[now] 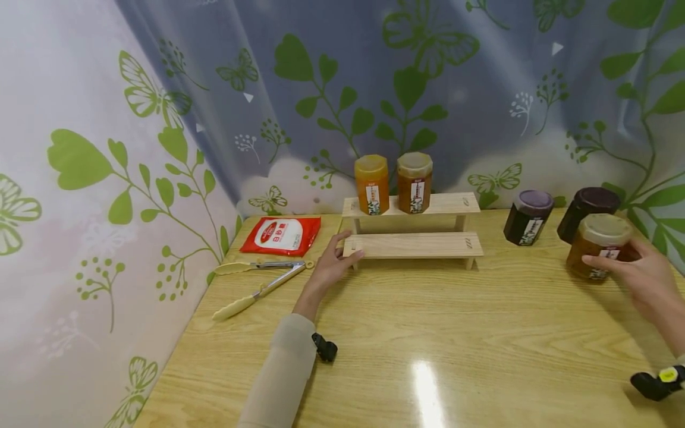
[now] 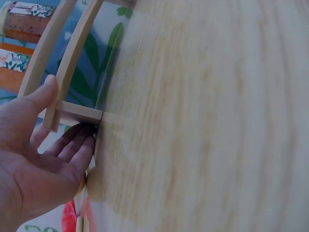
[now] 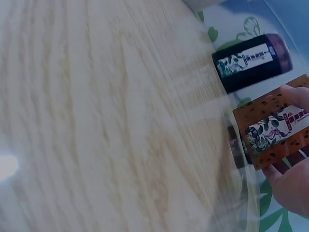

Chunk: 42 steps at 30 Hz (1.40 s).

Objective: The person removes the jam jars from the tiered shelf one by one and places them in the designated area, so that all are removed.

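Toward the back right corner of the table, I see the right hand with thumb and fingers wrapped around a speckled amber jar; whether its base touches the wood, I cannot tell. Just behind it is a dark jar, and a purple-lidded jar stands left of that, near the back edge. Well apart, the left hand grips the left end of the wooden rack, its thumb over the lower board. On the upper board, an orange jar and a lighter-lidded jar stand upright. I judge the work partway: two jars are up, three, counting the held one, are off the rack. By the left edge lie tongs and a red-and-white bag.
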Each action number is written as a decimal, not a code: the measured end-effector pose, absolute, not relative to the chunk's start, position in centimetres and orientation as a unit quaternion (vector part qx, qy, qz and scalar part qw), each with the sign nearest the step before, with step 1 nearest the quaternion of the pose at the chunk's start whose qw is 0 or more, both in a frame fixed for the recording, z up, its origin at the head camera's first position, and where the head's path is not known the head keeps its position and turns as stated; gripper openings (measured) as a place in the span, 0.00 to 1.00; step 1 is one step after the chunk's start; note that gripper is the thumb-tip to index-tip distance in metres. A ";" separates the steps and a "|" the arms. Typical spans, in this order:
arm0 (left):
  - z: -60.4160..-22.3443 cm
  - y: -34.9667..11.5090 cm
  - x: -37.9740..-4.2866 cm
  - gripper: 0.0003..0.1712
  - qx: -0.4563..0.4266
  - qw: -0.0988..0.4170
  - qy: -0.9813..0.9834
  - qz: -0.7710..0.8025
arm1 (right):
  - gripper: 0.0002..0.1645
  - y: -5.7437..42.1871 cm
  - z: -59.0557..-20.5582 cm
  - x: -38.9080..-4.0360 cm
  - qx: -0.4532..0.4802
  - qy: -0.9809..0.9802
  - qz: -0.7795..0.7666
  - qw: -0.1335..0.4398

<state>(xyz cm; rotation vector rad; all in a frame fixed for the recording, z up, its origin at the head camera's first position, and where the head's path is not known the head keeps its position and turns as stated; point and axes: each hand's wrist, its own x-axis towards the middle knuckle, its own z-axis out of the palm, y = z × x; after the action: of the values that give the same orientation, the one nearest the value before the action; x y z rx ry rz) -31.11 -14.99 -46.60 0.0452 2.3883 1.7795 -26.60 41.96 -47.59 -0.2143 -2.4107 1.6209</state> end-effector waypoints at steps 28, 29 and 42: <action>-47.5 -14.9 -31.3 0.43 0.017 0.058 0.803 0.593 | 0.51 43.3 -49.1 -26.3 -0.100 -0.824 0.549 0.093; -47.5 -14.9 -31.3 0.43 0.017 0.059 0.803 0.593 | 0.51 43.3 -49.1 -26.3 -0.100 -0.826 0.547 0.092; -47.6 -14.9 -31.3 0.42 0.014 0.059 0.803 0.592 | 0.51 43.3 -49.1 -26.2 -0.055 -0.826 0.555 0.083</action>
<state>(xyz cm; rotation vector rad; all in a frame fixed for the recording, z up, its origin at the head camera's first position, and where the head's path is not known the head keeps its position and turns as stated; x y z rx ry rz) -31.32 -14.94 -47.56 0.0427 2.4341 1.7947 -26.22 43.31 -49.06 -0.1643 -2.4649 1.6577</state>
